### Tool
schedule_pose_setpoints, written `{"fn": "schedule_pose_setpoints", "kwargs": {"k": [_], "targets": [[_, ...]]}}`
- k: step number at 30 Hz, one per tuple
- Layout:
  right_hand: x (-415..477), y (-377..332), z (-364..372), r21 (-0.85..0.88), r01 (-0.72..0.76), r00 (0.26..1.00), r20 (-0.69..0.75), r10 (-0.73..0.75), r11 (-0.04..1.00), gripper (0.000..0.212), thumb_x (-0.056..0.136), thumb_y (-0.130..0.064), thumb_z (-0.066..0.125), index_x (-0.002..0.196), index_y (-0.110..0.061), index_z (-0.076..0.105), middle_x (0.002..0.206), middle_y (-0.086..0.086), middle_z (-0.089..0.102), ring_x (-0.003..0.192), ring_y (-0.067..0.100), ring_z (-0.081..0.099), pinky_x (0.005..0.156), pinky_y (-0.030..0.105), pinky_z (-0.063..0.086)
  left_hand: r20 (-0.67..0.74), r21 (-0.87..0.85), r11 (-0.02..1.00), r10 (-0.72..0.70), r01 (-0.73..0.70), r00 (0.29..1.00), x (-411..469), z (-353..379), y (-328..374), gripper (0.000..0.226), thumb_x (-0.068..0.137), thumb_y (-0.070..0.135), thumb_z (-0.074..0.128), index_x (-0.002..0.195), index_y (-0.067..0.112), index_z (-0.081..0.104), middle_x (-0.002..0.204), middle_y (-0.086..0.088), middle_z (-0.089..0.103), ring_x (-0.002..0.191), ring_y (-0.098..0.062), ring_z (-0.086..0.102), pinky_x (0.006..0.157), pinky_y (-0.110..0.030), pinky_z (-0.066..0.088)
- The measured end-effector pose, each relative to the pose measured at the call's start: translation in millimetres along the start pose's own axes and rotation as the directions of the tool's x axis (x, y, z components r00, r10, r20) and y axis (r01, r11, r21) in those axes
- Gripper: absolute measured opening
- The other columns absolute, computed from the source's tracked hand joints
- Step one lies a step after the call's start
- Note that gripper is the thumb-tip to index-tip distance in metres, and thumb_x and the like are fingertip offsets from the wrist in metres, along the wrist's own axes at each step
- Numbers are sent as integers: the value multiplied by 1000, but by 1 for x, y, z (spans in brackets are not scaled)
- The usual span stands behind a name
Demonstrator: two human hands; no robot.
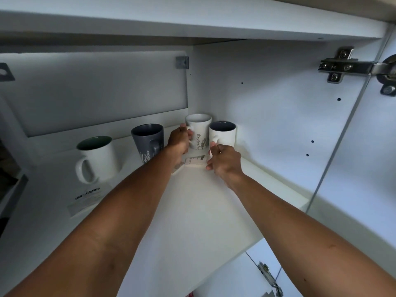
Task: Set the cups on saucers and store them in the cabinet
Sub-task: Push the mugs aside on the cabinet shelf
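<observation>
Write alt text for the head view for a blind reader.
Inside a white cabinet, the left grip holds a floral white mug by its handle and the right grip holds a dark-lined white mug beside it. A dark grey mug and a green-lined white mug stand on the shelf further left.

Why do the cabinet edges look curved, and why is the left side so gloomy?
Head view: the wide-angle lens bows straight edges; light reaches the right wall, leaving the back panel and grey mug shaded; the shelf label is blurred.
</observation>
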State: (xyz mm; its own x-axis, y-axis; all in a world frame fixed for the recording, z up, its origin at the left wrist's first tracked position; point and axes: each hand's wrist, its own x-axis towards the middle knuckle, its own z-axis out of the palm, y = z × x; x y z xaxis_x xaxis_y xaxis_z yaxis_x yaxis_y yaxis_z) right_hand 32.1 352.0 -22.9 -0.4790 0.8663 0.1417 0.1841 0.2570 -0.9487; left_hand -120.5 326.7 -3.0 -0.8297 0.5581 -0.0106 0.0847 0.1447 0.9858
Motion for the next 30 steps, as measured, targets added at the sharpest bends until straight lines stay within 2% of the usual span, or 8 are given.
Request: {"fn": "schedule_pose_setpoints", "kwargs": {"k": [5, 10, 12, 14, 17, 22, 26, 30], "targets": [[4, 1, 2, -36, 8, 999, 48, -7, 999, 39, 101, -41, 48, 71, -20, 61, 72, 17, 73, 70, 24, 71, 68, 33, 50, 16, 57, 998, 39, -40, 999, 0, -1, 0, 49, 105, 44, 23, 82, 20, 59, 79, 3, 61, 64, -15, 50, 57, -27, 34], [1, 0, -7, -77, -7, 997, 78, 13, 997, 42, 99, -45, 52, 85, -9, 70, 78, 7, 71, 52, 15, 63, 52, 20, 43, 71, -46, 999, 6, -2, 997, -7, -2, 0, 42, 103, 41, 24, 106, 21, 60, 97, -3, 68, 66, -15, 58, 58, -28, 34], [0, -1, -12, -117, -3, 995, 97, 15, 993, 43, 95, -49, 56, 95, -10, 72, 85, 6, 73, 62, 18, 69, 58, 26, 53, 74, -79, 997, -16, 22, 997, -14, -4, -1, 42, 102, 42, 22, 111, 23, 58, 102, -7, 68, 73, -16, 61, 61, -29, 37], [-1, -3, -17, -211, 23, 993, 117, 2, 977, 52, 89, -60, 57, 111, -15, 70, 99, 8, 74, 87, 25, 73, 77, 37, 60, 75, -109, 993, -42, 50, 996, -24, -7, -2, 38, 103, 44, 22, 96, 25, 54, 92, -4, 65, 81, -19, 58, 63, -30, 37], [-12, -7, -27, -407, 57, 983, 181, 20, 912, 69, 88, -66, 53, 137, -17, 55, 120, 8, 69, 118, 27, 60, 94, 31, 50, 58, -126, 991, -32, 40, 998, -45, -13, -3, 34, 105, 41, 27, 83, 25, 47, 84, 3, 53, 84, -18, 55, 72, -32, 43], [-39, -12, -45, -673, 201, 947, 318, 33, 712, 83, 88, -73, 43, 153, -24, 29, 147, 9, 48, 142, 32, 32, 104, 42, 40, 52, 67, 998, 0, -4, 999, -77, -28, -17, 44, 104, 47, 28, 133, 18, 45, 108, -4, 57, 88, -18, 57, 99, -43, 52], [-64, -15, -55, -769, 278, 923, 380, 62, 575, 88, 85, -79, 38, 156, -31, 15, 160, 6, 25, 150, 30, 10, 114, 50, 30, 142, 234, 968, 57, -89, 988, -117, -44, -25, 56, 102, 53, 34, 150, 24, 30, 151, -7, 42, 132, -28, 46, 112, -43, 37], [-87, -17, -63, -796, 309, 907, 411, 90, 521, 94, 83, -82, 37, 157, -34, 7, 166, 3, 9, 153, 29, -5, 119, 53, 19, 162, 292, 947, 91, -136, 983, -160, -63, -29, 61, 102, 51, 38, 155, 24, 23, 157, -7, 36, 140, -27, 40, 115, -37, 32]]}}
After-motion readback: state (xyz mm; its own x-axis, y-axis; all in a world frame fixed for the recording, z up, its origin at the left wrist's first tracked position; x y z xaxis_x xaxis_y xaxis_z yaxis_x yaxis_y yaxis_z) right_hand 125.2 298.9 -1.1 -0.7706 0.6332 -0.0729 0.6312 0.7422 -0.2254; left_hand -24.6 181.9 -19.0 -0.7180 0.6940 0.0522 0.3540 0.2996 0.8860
